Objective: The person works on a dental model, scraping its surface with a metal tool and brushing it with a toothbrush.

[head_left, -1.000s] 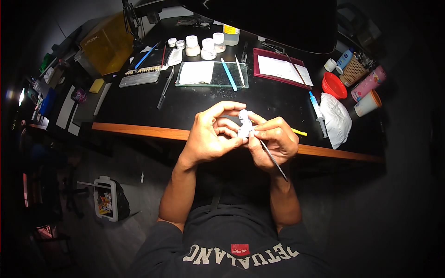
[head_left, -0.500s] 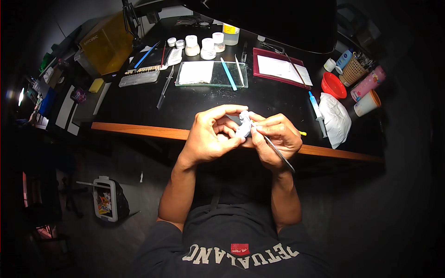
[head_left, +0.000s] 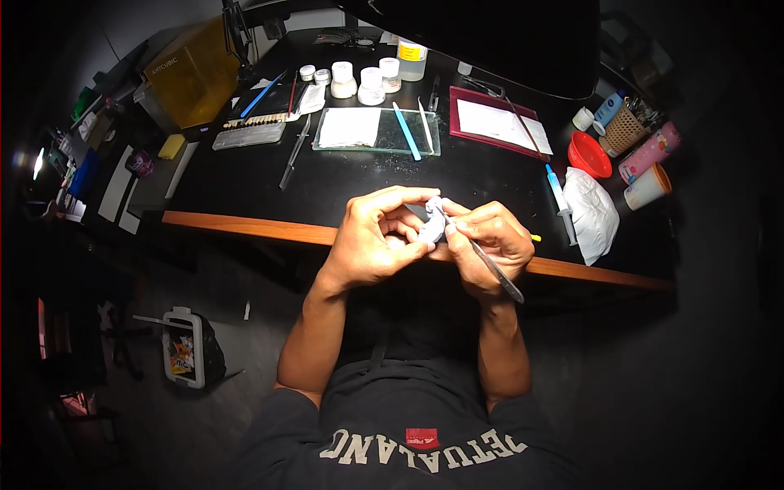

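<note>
Left hand [head_left: 363, 238]: palm turned inward, index finger arched over the top, thumb below, the other fingers curled behind. Grip closed to the width of a small pale piece [head_left: 434, 229], pinched between index fingertip and thumb. Right hand [head_left: 495, 245]: pen-like hold, thumb and fingers closed on a slim metal tool [head_left: 496, 268]; handle slopes down toward the wearer, working end at the piece. Exact tip contact too small to tell. Both forearms come up from the body, wrists near each other; piece sits between the hands, above the bench's front edge.

Compared with 1.0 s ago: tool handle has swung outward to the right and shows a broader, flatter face; right hand has shifted slightly the same way and hides more of the yellow item [head_left: 536, 238] behind it. Left-hand pinch unchanged.

Materials: piece whitish-lilac, matte, curved, with an uneven, lumpy surface. Tool dark grey, smooth, widening at the free end. Bench [head_left: 237, 181] black, edged by an orange-brown wooden strip [head_left: 253, 229]. Glass slab [head_left: 386, 135] translucent, greenish rim, pale specks scattered in front. White pouch [head_left: 592, 208] soft, wrinkled.
</note>
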`<state>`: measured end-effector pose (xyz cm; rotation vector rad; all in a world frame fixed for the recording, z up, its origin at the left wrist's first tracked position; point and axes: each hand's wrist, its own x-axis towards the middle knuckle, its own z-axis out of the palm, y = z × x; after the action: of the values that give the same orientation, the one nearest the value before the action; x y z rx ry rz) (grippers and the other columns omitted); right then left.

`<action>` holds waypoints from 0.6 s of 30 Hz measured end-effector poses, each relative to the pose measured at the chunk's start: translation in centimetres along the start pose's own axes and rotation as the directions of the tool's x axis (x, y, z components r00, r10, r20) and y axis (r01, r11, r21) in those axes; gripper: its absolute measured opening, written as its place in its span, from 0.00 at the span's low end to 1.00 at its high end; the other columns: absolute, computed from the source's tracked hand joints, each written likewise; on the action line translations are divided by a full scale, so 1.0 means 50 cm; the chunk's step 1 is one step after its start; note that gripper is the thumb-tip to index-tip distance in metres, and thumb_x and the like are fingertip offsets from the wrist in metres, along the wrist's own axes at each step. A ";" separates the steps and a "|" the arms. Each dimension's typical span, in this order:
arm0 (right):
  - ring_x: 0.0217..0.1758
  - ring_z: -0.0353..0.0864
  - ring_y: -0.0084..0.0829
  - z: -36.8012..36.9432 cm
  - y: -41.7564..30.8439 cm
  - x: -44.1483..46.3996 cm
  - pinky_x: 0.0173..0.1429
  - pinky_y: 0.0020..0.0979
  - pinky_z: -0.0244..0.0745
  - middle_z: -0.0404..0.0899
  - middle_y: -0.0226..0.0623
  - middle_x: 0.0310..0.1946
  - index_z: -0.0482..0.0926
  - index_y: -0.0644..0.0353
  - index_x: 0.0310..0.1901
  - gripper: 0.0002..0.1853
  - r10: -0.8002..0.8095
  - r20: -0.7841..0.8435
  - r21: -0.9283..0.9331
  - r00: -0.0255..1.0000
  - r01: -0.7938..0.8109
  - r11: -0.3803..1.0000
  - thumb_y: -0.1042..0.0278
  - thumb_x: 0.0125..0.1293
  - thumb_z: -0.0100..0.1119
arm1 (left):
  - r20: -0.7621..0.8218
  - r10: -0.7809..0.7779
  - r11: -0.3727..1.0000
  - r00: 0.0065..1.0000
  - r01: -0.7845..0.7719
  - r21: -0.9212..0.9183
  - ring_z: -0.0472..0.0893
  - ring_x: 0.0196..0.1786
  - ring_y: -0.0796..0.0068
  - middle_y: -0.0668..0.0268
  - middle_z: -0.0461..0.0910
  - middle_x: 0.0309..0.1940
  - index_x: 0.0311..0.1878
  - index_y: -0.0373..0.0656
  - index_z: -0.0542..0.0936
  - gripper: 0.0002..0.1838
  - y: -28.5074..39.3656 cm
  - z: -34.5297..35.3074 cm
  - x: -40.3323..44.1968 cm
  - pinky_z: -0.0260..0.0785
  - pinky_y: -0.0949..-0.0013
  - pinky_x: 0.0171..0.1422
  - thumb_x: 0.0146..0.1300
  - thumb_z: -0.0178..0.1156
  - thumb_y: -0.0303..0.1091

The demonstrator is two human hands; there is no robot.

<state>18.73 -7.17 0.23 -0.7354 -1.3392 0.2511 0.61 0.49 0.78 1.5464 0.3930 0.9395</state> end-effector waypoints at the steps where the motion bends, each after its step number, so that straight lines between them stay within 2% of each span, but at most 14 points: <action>1: 0.38 0.93 0.32 -0.004 0.004 0.000 0.62 0.48 0.94 0.86 0.44 0.34 0.86 0.68 0.36 0.07 0.007 0.006 0.006 1.000 -0.007 1.000 0.90 0.62 0.73 | 0.011 -0.021 1.000 1.000 0.021 0.005 0.90 0.45 0.81 0.60 0.90 0.47 0.70 0.31 0.82 0.31 0.008 -0.001 -0.001 0.83 0.78 0.49 0.61 0.76 0.16; 2: 0.38 0.92 0.32 -0.006 0.006 0.000 0.62 0.48 0.94 0.86 0.44 0.34 0.86 0.68 0.36 0.07 0.015 0.013 0.011 1.000 -0.015 1.000 0.89 0.62 0.73 | 0.022 -0.041 0.999 0.999 0.041 0.010 0.90 0.45 0.80 0.59 0.90 0.45 0.70 0.30 0.81 0.32 0.015 -0.002 -0.001 0.85 0.76 0.53 0.62 0.77 0.16; 5: 0.39 0.92 0.32 -0.006 0.007 0.000 0.62 0.48 0.94 0.86 0.44 0.34 0.86 0.68 0.38 0.07 -0.003 0.009 0.032 1.000 0.003 0.999 0.89 0.62 0.74 | 0.036 -0.069 0.997 0.997 0.071 -0.044 0.89 0.44 0.81 0.60 0.90 0.46 0.71 0.29 0.81 0.32 0.022 -0.004 0.000 0.83 0.77 0.52 0.62 0.76 0.15; 8: 0.41 0.93 0.34 -0.004 0.000 0.002 0.62 0.47 0.94 0.86 0.45 0.35 0.86 0.69 0.39 0.07 -0.062 0.027 -0.017 0.998 0.063 0.998 0.88 0.62 0.74 | 0.038 -0.026 0.995 0.999 0.030 -0.098 0.88 0.44 0.83 0.61 0.90 0.45 0.71 0.27 0.80 0.32 0.009 -0.006 0.000 0.82 0.78 0.50 0.62 0.75 0.15; 14: 0.43 0.93 0.36 -0.005 -0.001 0.001 0.62 0.48 0.94 0.87 0.47 0.37 0.86 0.69 0.39 0.07 -0.053 0.037 -0.027 0.998 0.054 0.998 0.87 0.62 0.75 | 0.061 -0.029 0.996 0.998 0.034 -0.083 0.87 0.45 0.84 0.56 0.90 0.52 0.71 0.25 0.79 0.31 0.014 -0.009 -0.002 0.81 0.78 0.48 0.63 0.72 0.15; 18: 0.42 0.93 0.36 -0.006 0.001 0.000 0.62 0.48 0.94 0.87 0.46 0.37 0.87 0.69 0.39 0.07 -0.063 0.042 -0.020 0.997 0.064 0.998 0.88 0.61 0.75 | 0.055 -0.013 0.995 0.998 0.018 -0.099 0.86 0.45 0.84 0.56 0.89 0.53 0.71 0.25 0.79 0.31 0.009 -0.007 -0.002 0.81 0.78 0.48 0.63 0.71 0.14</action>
<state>19.02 -7.22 0.20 -0.7075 -1.4037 0.2018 0.19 0.56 1.18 1.4733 0.3143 0.8899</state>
